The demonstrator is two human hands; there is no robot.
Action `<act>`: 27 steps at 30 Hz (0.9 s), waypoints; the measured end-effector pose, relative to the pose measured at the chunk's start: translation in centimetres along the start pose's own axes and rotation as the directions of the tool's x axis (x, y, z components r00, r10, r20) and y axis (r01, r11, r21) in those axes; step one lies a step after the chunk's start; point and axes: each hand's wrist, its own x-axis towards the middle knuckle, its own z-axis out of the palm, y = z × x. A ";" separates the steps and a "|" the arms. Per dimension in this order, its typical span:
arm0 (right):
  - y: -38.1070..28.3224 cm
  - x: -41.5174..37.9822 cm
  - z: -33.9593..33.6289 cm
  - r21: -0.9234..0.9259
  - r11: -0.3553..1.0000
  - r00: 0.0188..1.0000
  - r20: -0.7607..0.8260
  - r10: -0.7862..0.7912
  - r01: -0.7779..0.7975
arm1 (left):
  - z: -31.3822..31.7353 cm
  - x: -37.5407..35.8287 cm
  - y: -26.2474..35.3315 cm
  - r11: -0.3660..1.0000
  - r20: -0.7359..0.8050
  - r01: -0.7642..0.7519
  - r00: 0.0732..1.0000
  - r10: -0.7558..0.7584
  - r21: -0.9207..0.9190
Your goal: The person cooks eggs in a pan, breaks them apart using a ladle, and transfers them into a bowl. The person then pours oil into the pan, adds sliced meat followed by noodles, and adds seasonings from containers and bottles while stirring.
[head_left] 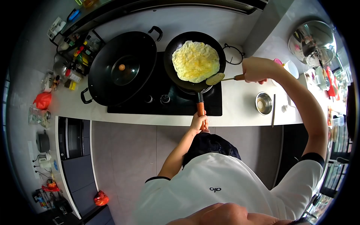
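A black frying pan [171,77] stands on the right side of the black cooktop [161,107]. In it lies a round, flat yellow and white egg pancake [195,61]. My left hand [197,123] is wrapped round the pan's orange handle [201,109]. My right hand [258,70] is closed on the handle of a spatula [215,78]. The spatula's blade is inside the pan's lower right rim, at the edge of the pancake. What lies under the blade is hidden.
A big black wok [103,80] with a glass lid [125,75] is on the left. Bottles and jars [84,54] stand behind it. To the right are a metal bowl [263,103], a chopstick-like stick [274,110] and a wire ring [233,55]. A large lid [312,42] hangs on the wall.
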 end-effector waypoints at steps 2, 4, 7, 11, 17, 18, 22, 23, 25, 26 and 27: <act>-1.4 0.6 -0.8 -0.062 0.998 0.999 0.044 0.008 -0.005 | 0.1 -0.1 0.1 1.000 -0.005 0.006 1.000 -0.006 -0.011; -3.3 0.8 -1.4 -0.113 0.993 0.996 0.089 0.023 -0.013 | 0.2 -0.2 0.1 1.000 -0.008 0.009 1.000 -0.009 -0.009; -5.1 1.3 -2.1 -0.092 0.996 0.990 0.142 0.025 -0.012 | 0.6 -0.3 0.2 1.000 -0.015 0.006 1.000 -0.006 -0.024; -6.2 3.1 -3.4 -0.082 0.996 0.958 0.282 0.050 -0.028 | 1.8 -0.1 0.2 1.000 -0.038 -0.005 0.999 0.004 -0.018; -5.5 3.8 -0.4 0.123 0.992 0.970 0.234 -0.058 0.030 | 2.4 0.3 -0.8 0.998 -0.037 -0.044 0.998 0.042 -0.039; -5.2 3.8 0.5 0.162 0.986 0.973 0.217 -0.072 0.037 | 2.4 0.2 -0.8 0.998 -0.039 -0.043 0.998 0.041 -0.041; -3.8 3.9 4.5 0.333 0.937 0.982 0.116 -0.149 0.103 | 2.4 0.9 -1.2 0.999 -0.041 -0.044 0.998 0.043 -0.019; -3.7 3.6 5.4 0.357 0.928 0.982 0.108 -0.152 0.105 | 2.5 0.8 -1.2 0.999 -0.045 -0.041 0.998 0.040 -0.029; -4.3 2.1 6.7 0.341 0.936 0.991 0.066 -0.119 0.090 | 2.4 0.9 -1.3 0.998 -0.043 -0.043 0.998 0.042 -0.034; -4.4 1.4 7.1 0.350 0.933 0.993 0.042 -0.108 0.086 | 2.3 1.0 -1.3 0.998 -0.043 -0.045 0.998 0.044 -0.035; -4.1 1.2 7.3 0.340 0.938 0.995 0.039 -0.089 0.070 | 2.3 1.1 -1.3 0.998 -0.044 -0.049 0.998 0.048 -0.039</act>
